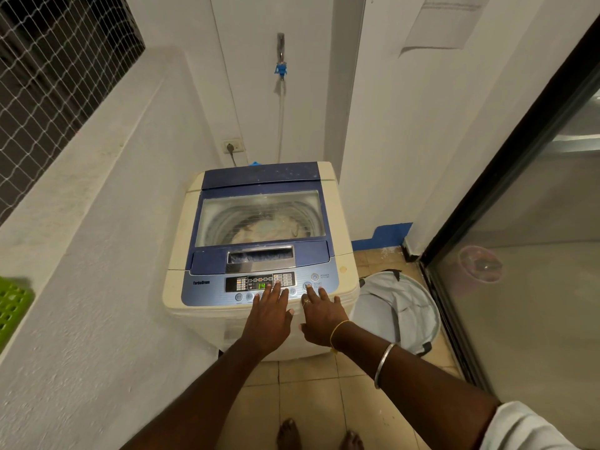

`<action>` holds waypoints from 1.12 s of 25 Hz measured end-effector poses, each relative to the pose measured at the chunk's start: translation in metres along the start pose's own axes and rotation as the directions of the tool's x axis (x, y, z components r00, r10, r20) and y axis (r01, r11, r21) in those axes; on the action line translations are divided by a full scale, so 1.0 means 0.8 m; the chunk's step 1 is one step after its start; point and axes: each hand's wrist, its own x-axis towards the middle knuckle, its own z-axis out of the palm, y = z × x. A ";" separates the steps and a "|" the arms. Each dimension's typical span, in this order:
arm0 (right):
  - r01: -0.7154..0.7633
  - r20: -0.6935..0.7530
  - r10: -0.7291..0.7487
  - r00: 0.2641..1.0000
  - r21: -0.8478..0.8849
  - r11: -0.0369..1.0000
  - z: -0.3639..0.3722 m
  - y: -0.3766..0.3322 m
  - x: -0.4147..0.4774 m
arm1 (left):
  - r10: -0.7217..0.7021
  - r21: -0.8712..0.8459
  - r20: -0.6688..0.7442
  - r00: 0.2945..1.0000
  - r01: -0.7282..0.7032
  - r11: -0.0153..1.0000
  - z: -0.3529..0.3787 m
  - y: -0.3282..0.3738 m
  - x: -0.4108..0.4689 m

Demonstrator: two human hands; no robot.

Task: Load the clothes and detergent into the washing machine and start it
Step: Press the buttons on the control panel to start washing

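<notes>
A cream top-loading washing machine (181, 235) with a blue lid stands against the wall. Its lid is shut, and pale clothes (269, 227) show in the drum through the lid's window. The blue control panel (201, 292) at the front shows lit indicators and a green number. My left hand (269, 316) lies flat on the panel, fingers spread, fingertips at the row of round buttons. My right hand (321, 315) rests beside it, its index fingertip on the start/pause button (307, 286). Neither hand holds anything. No detergent container is in view.
A pale collapsible laundry basket (402, 306) stands on the tiled floor right of the machine. A glass sliding door (519, 254) runs along the right. A white ledge (65, 190) and netted window are on the left, with a green crate (11, 306). A tap (281, 60) and socket (232, 146) are behind.
</notes>
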 end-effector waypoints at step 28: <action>0.041 -0.004 -0.041 0.999 -0.038 0.998 0.002 -0.003 -0.006 | -0.003 0.004 -0.010 1.000 0.003 1.000 0.000 -0.003 -0.007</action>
